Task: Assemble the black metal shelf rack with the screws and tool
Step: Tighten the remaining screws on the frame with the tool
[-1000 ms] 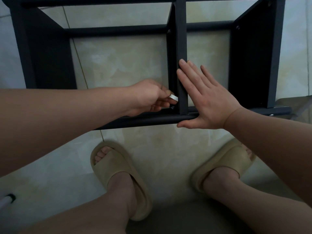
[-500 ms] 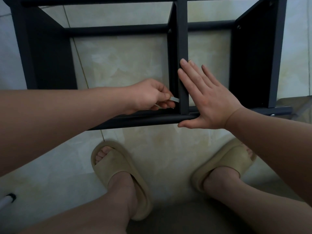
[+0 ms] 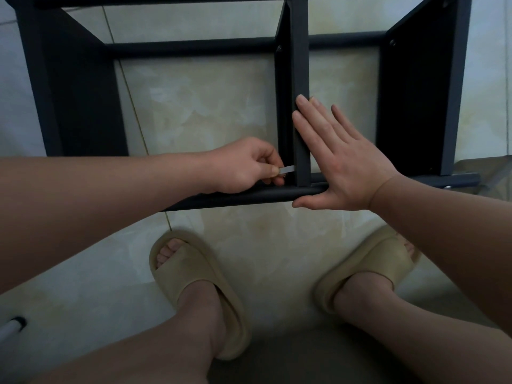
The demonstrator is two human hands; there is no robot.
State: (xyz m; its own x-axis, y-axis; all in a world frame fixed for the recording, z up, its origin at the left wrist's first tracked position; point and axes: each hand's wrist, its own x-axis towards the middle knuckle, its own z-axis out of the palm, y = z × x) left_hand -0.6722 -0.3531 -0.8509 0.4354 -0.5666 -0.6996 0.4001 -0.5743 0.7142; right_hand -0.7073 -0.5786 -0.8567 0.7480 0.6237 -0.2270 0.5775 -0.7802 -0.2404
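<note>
The black metal shelf rack (image 3: 191,47) lies on its side on the tiled floor, its near rail running across the middle of the view. My left hand (image 3: 249,167) pinches a small flat silver tool (image 3: 286,169) at the joint where the middle upright panel (image 3: 300,79) meets the near rail. The screw at that joint is hidden behind my fingers. My right hand (image 3: 340,164) lies flat with straight fingers against the right face of that panel, its thumb along the near rail.
Black side panels stand at the left (image 3: 80,101) and right (image 3: 415,101). My two feet in beige slippers (image 3: 194,281) (image 3: 371,270) rest on the floor in front of the rack. A white tube with a black cap (image 3: 11,327) pokes in at bottom left.
My left hand has drawn slightly leftward and turned the silver tool from a tilted to a nearly level position. My right hand has stayed pressed on the panel.
</note>
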